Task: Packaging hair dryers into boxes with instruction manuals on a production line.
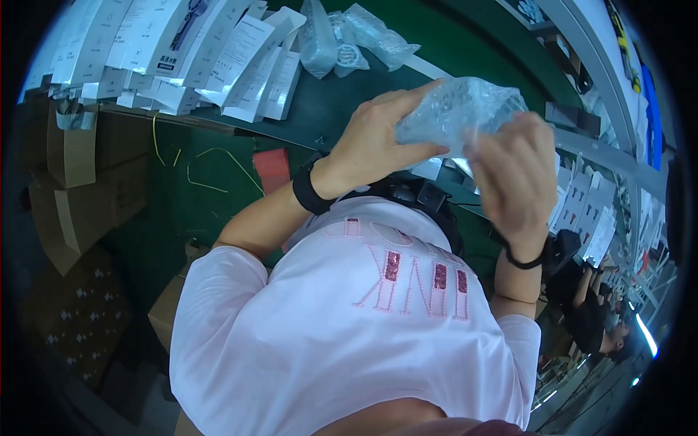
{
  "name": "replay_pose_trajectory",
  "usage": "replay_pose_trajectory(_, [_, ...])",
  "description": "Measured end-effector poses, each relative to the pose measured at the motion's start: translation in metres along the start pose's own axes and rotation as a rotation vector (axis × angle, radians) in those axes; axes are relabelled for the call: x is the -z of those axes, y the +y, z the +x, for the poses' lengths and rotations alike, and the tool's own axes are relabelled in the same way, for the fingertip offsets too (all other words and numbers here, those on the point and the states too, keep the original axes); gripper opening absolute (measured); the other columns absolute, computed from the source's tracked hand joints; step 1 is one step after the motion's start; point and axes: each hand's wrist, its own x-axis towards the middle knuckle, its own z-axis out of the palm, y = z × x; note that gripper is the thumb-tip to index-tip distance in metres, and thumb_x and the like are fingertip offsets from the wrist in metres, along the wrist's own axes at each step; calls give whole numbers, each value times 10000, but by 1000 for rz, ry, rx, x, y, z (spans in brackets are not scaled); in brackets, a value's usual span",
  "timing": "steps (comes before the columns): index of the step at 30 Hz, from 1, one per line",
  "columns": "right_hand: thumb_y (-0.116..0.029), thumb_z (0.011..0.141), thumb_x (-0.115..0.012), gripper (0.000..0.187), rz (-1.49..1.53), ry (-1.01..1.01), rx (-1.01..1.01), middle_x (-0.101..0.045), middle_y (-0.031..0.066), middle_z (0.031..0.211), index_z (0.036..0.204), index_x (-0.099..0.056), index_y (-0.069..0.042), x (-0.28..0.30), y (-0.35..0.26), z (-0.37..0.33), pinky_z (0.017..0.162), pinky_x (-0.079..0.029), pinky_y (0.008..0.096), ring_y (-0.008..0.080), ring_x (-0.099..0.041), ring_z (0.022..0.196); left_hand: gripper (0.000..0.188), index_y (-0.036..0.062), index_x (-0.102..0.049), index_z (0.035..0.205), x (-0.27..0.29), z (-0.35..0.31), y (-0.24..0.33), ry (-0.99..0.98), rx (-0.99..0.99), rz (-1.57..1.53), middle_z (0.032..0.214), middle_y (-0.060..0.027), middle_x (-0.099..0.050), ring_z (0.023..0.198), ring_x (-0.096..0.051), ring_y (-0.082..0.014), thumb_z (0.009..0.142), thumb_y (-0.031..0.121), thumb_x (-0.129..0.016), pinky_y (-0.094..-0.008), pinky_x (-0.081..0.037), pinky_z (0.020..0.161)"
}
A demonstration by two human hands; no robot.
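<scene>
A clear bubble-wrap bag [465, 109] is held up above the near edge of the dark green table. My left hand [382, 127] grips its left side, thumb below and fingers behind it. At the bag's right side, my right hand [516, 171] is closed with curled fingers against the plastic, partly smeared by motion. What lies inside the bag, if anything, cannot be made out through the bubbles. Further back on the table [320, 109] lie a few more bubble-wrapped pieces [349, 40].
White printed boxes [240, 65] stand in leaning rows at the table's left. Brown cartons [80, 182] and a red piece [271, 171] are on the floor side. A metal frame [603, 80] runs along the right, with more white boxes [582, 207] and another person [592, 312] beyond.
</scene>
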Motion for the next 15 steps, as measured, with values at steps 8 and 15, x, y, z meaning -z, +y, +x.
replay_pose_trajectory(8, [-42,678,-742,376,97,12,-88,-626,137,876,1042,-661,11,-15,-26,26,772,-471,392,297,-590,790,571,14,-572,1224,14,-3,6,83,171,-214,993,-145,-662,887,-645,-197,706,153,-769,-302,-484,795])
replay_pose_trajectory(15, [-60,687,-743,247,-32,51,-117,-635,110,850,918,-660,-37,0,-21,34,992,-392,562,315,-604,923,497,-7,-596,1162,18,-1,-11,-208,279,-1024,1059,-66,-655,947,-616,-151,747,205,-771,-294,-478,859])
